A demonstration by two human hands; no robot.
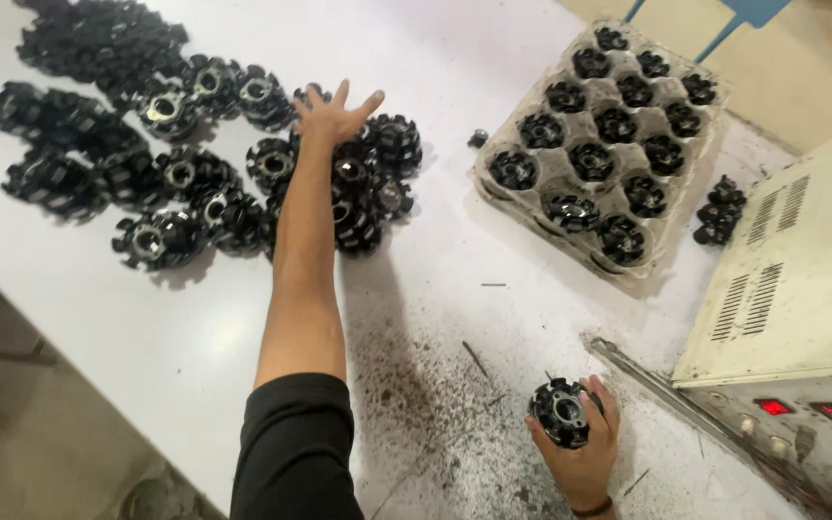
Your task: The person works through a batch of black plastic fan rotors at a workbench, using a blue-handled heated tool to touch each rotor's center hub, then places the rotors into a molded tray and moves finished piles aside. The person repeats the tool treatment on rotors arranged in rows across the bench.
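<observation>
Reaching far across the white desk (pixel 98 318), the left hand (pixel 331 116) spreads open fingers over a pile of black hubs (pixel 358 183); the right hand (pixel 585 448) is clamped on one hub (pixel 560 412) near the desk's edge, beside a grey machine (pixel 792 289); a filled tray (pixel 666 260) sits beyond

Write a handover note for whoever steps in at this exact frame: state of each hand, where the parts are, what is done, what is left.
Left hand: open, fingers spread, arm stretched out over the loose pile of black finned parts on the white table.
Right hand: gripping one black finned part near the table edge, beside the beige machine.
Done: the moulded pulp tray has a part in nearly every visible pocket.
Left: the big pile lies unsorted; a few parts sit right of the tray. Metal shavings lie around the right hand.
</observation>
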